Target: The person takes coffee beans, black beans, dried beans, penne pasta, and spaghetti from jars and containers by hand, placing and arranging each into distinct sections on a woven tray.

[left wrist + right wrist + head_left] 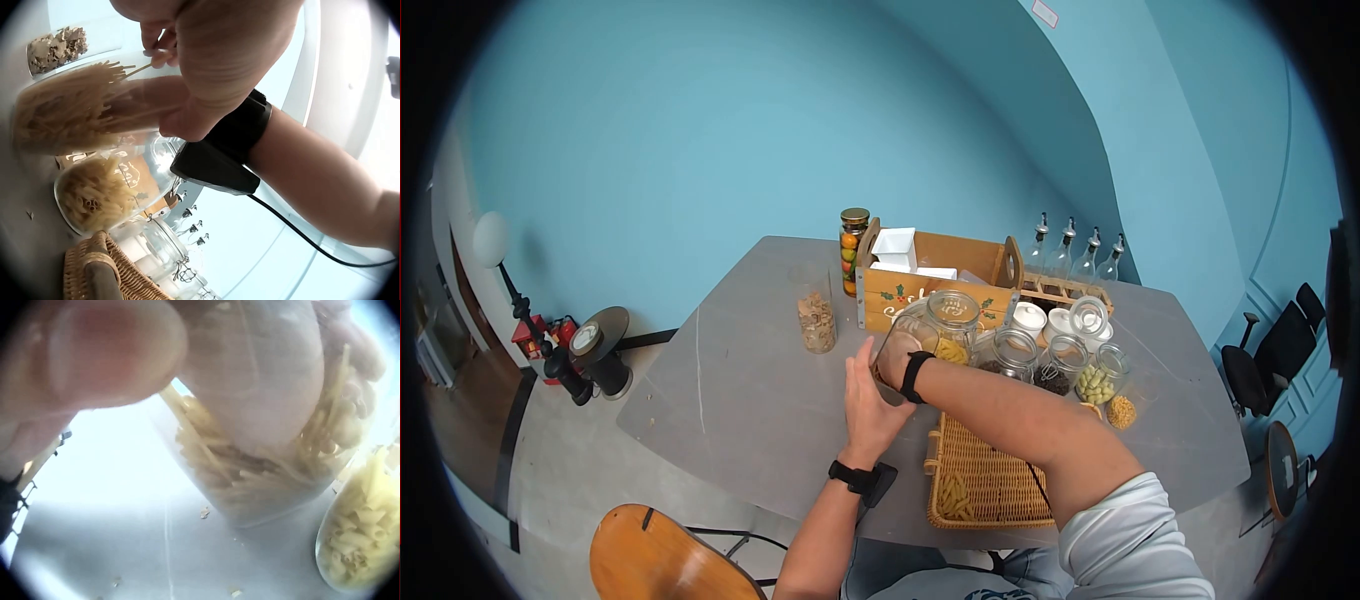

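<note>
My right hand [898,352] reaches down through the mouth of a tilted glass jar [244,515]. Long pale pasta sticks [59,112] fill the lower part of that jar, and the right fingers are in among them. I cannot tell whether those fingers grip any pasta. Outside the glass, my left hand [868,408] holds the jar, fingers along its left side and thumb toward me. Close beside stands a glass jar of penne [94,197]. A wicker tray [1000,455] lies below my right forearm, with some loose penne [955,497] at its left end.
Left on the grey table [730,370] stands a jar of brown flakes [817,325]. Behind are a tall jar [853,255] of colourful contents and a wooden crate [990,262] with white containers. Several clip-lid jars [1055,365] and stoppered bottles [1085,262] stand right. A wooden chair [665,560] is near left.
</note>
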Tool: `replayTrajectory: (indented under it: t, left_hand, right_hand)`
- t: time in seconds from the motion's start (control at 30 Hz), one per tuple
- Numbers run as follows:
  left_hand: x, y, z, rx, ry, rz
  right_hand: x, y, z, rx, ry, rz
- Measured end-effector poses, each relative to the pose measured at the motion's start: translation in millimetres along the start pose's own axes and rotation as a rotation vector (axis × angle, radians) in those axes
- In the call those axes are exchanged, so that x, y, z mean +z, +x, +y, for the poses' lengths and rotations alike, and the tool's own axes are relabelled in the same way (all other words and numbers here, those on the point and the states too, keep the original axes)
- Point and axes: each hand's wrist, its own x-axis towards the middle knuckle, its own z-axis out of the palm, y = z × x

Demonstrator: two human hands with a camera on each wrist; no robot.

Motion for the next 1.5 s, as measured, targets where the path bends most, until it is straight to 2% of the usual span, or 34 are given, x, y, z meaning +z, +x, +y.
replayTrajectory:
  t: [0.1,0.2,0.27,0.4,0.47,0.57,0.6,0.73,0.8,0.83,0.9,1.0,1.23,1.37,1.43,1.5]
  left_hand:
    - [1,-1,1,-0.002,0.020,0.003]
    - [-1,6,2,0.029,0.020,0.023]
    - [-4,7,1,0.044,0.015,0.032]
    - [-6,9,3,0.025,0.033,0.018]
    - [-6,9,3,0.024,0.044,0.017]
    - [-6,8,2,0.022,0.025,0.024]
    - [-6,8,1,0.013,0.032,0.022]
    - [-6,9,2,-0.033,0.012,0.004]
    - [-7,11,2,-0.008,0.013,0.029]
    - [-8,11,2,0.018,0.015,0.050]
    - [-9,14,1,0.017,0.021,0.055]
    - [-9,17,-3,0.028,0.021,0.058]
    - [-14,26,-7,-0.028,0.007,-0.005]
    - [-18,33,-16,-0.027,0.042,-0.024]
    - [-17,38,-23,0.041,0.090,0.013]
    - [-19,40,-21,0.003,0.057,-0.013]
  right_hand:
    - [-1,4,0,0.000,-0.026,-0.118]
    - [0,10,5,0.059,-0.066,-0.089]
    - [-14,-3,7,0.072,-0.032,0.025]
    - [-24,-6,10,0.049,-0.138,-0.037]
    - [-26,-10,13,-0.048,-0.263,-0.051]
    - [-33,-14,16,-0.046,-0.254,-0.061]
    - [-31,-16,18,-0.046,-0.202,0.001]
    - [-28,-18,27,-0.050,-0.286,0.042]
    - [-31,-29,31,-0.034,-0.340,0.164]
    - [-32,-34,34,-0.033,-0.341,0.163]
    - [-32,-44,41,-0.082,-0.335,0.301]
    - [-20,-41,50,-0.140,-0.321,0.400]
    - [-21,-44,69,-0.162,-0.356,0.505]
    - [-30,-51,81,-0.133,-0.330,0.540]
    - [-34,-56,84,-0.113,-0.288,0.563]
    - [-40,-60,84,-0.128,-0.298,0.563]
